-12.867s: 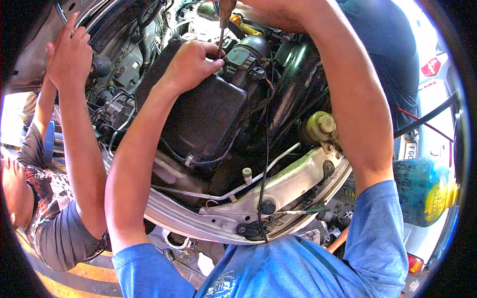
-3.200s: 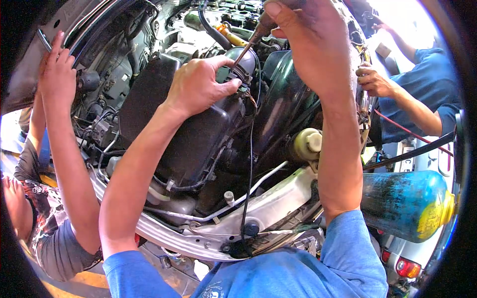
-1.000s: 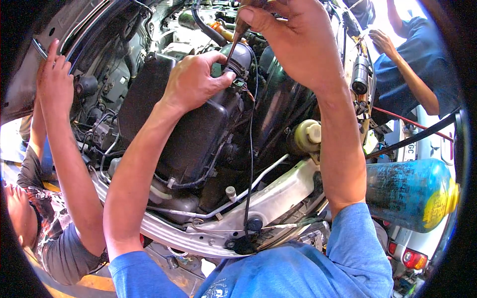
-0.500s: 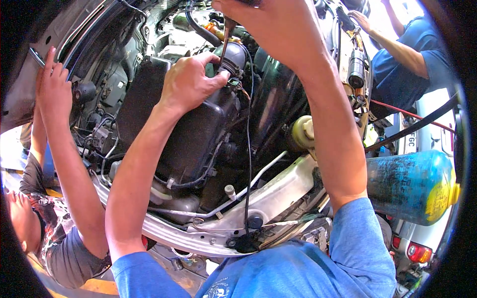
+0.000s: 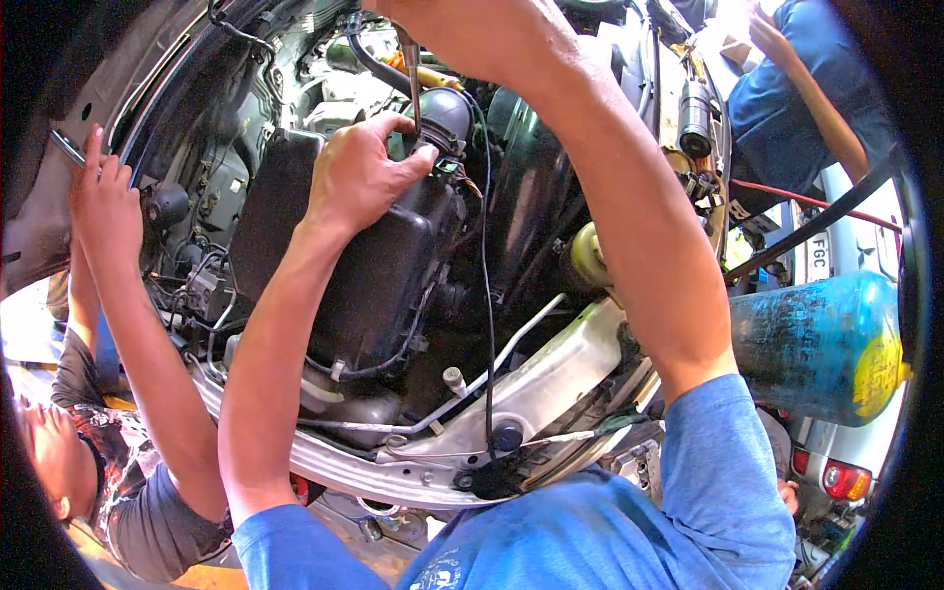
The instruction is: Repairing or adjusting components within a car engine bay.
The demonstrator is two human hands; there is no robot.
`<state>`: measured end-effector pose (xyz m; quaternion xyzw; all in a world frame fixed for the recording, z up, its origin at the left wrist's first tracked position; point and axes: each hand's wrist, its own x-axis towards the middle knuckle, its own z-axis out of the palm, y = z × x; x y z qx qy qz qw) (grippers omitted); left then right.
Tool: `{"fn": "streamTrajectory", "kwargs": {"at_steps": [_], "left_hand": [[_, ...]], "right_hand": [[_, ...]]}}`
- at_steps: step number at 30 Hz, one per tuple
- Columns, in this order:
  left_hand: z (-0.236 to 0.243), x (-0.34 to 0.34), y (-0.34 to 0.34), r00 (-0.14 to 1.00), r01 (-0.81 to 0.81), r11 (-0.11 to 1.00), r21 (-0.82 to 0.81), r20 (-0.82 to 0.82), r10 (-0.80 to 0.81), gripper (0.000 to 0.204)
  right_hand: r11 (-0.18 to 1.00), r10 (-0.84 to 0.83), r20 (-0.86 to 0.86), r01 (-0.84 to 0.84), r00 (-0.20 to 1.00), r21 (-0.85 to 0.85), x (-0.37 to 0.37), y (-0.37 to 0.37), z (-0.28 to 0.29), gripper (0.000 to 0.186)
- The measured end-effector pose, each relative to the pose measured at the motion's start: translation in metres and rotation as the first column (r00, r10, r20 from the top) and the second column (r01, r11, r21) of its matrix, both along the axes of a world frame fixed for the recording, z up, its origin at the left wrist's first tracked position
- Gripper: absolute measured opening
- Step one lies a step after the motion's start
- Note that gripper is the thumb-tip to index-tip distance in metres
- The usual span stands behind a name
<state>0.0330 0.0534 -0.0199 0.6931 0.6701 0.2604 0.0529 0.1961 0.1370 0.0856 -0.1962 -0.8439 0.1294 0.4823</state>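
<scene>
My right hand (image 5: 477, 34), partly cut off by the top edge, is closed round the handle of a screwdriver (image 5: 414, 84). The metal shaft points down to a ribbed black air intake hose (image 5: 444, 116), where it meets a black air filter box (image 5: 369, 285). My left hand (image 5: 359, 177) rests over the box's upper edge. Its thumb and forefinger curl in from both sides around the screwdriver's tip; what they pinch there is hidden. A small connector with wires (image 5: 452, 169) sits just right of my thumb.
A thin black cable (image 5: 488, 295) hangs down to the front crossmember (image 5: 551, 369). At the left, another person's hand (image 5: 106, 202) reaches up to the raised bodywork, near a metal rod (image 5: 67, 147). A person in blue (image 5: 796, 98) stands far right, above a blue-and-yellow gas cylinder (image 5: 816, 344).
The view has shifted slightly. My right hand and the screwdriver have tilted a little to the left, the shaft now more upright. The far-right person's arm has lifted off the engine bay's edge.
</scene>
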Motion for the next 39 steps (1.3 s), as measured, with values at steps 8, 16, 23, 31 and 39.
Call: {"fn": "streamTrajectory", "kwargs": {"at_steps": [8, 16, 23, 31, 39], "left_hand": [[0.007, 0.006, -0.006, 0.991, -0.108, 0.993, -0.049, -0.086, 0.104, 0.060], [0.018, 0.015, -0.010, 0.942, -0.272, 0.953, -0.137, -0.241, 0.234, 0.075], [0.022, 0.022, -0.010, 0.923, -0.311, 0.931, -0.194, -0.297, 0.246, 0.079], [0.024, 0.011, -0.008, 0.955, -0.209, 0.943, -0.260, -0.260, 0.140, 0.077], [0.024, 0.004, -0.006, 0.968, -0.176, 0.943, -0.282, -0.223, 0.114, 0.081]], "right_hand": [[0.986, -0.047, -0.011, 0.048, 0.999, 0.162, 0.021, -0.008, 0.000, 0.028], [0.998, -0.007, 0.115, 0.014, 0.993, -0.054, 0.006, 0.009, 0.008, 0.012], [0.971, -0.202, 0.101, 0.185, 0.974, 0.153, -0.016, 0.005, 0.005, 0.015], [0.983, 0.118, 0.367, -0.057, 0.923, -0.172, 0.022, -0.004, 0.034, 0.021], [0.984, -0.171, 0.293, 0.145, 0.941, 0.108, -0.001, -0.007, 0.030, 0.022]]}}
